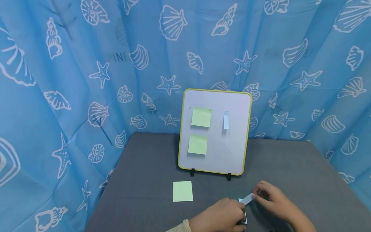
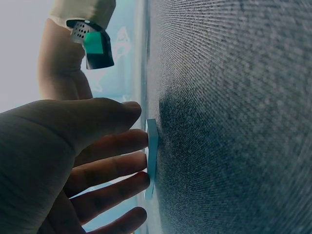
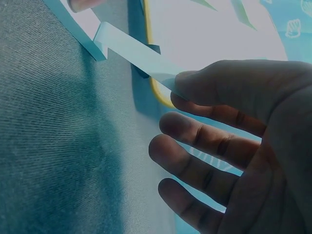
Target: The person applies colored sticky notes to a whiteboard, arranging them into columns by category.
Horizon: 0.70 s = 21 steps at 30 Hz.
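A pale blue sticky-note strip rises at a slant from a small sticky-note pad on the dark table. My right hand pinches the strip's free end between thumb and index finger. In the right wrist view the strip still joins the pad at the pad's edge; the other three fingers are spread apart from it. My left hand covers part of the pad. The left wrist view has its extended fingertips resting on the pad, with the thumb not around it.
A yellow-rimmed whiteboard stands behind the hands on black feet. Two green notes and one narrow blue strip stick to it. One green square note lies left of the hands. A shell-patterned curtain hangs around the table.
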Available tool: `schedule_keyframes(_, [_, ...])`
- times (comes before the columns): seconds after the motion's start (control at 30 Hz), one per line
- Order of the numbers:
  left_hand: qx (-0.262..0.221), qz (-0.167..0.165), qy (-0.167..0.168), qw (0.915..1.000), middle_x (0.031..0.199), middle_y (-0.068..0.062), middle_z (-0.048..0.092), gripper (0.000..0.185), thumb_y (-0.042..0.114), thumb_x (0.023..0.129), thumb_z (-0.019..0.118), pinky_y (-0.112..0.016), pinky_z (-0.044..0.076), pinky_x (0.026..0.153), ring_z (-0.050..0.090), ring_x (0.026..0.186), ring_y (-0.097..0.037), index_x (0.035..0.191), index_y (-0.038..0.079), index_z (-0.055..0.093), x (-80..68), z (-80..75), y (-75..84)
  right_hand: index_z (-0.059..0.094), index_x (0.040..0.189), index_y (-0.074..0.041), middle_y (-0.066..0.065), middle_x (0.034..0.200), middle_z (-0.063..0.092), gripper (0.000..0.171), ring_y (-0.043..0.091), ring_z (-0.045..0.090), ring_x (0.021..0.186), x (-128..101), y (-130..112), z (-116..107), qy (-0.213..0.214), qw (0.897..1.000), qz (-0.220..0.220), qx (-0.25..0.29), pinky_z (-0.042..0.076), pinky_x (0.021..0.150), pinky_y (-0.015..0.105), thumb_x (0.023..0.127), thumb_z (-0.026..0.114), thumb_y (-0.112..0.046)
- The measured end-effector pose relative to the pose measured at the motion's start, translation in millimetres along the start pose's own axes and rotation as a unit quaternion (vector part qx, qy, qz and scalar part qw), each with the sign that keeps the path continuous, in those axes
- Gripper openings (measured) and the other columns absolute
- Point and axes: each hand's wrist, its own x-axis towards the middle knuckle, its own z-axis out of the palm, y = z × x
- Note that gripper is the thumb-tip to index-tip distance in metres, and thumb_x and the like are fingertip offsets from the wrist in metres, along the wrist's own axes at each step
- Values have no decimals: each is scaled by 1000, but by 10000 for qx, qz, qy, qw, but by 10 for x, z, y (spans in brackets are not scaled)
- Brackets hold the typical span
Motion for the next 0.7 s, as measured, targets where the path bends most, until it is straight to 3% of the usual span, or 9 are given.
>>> schedule_keyframes(0.37, [-144, -48, -124, 9998, 94, 19, 64, 16, 39, 105, 69, -8, 39, 61, 48, 73, 9, 107, 29, 80, 6, 2, 6, 69, 94, -10, -1, 94, 63, 12, 1, 54, 76, 50, -33, -4, -59, 9998, 162, 23, 50, 65, 27, 102, 71, -19])
schedule_keyframes(0.7, [-110, -132, -175, 9997, 93, 19, 63, 17, 40, 105, 68, -9, 39, 62, 48, 74, 8, 107, 29, 80, 3, -34, 17, 67, 97, -9, -5, 95, 60, 8, 0, 57, 78, 77, 53, 51, -364, 9978, -458, 308, 52, 65, 27, 103, 70, -13])
